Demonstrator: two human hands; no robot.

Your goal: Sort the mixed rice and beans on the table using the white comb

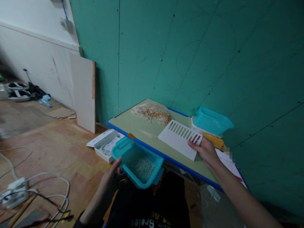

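Observation:
My left hand grips the near left side of a turquoise plastic container, held just below the table's front edge. White rice covers its bottom. In my right hand is a white slotted scraper, pinched at its right end, with its row of slots toward the wall. Its left end is by a thin streak of rice on the table. Farther back lies a pile of rice mixed with yellow kernels, apparently corn.
A second turquoise container stands stacked at the table's right back, near a yellow-orange item and a paper sheet. A green wall rises behind. An open white box and a power strip with cables lie left.

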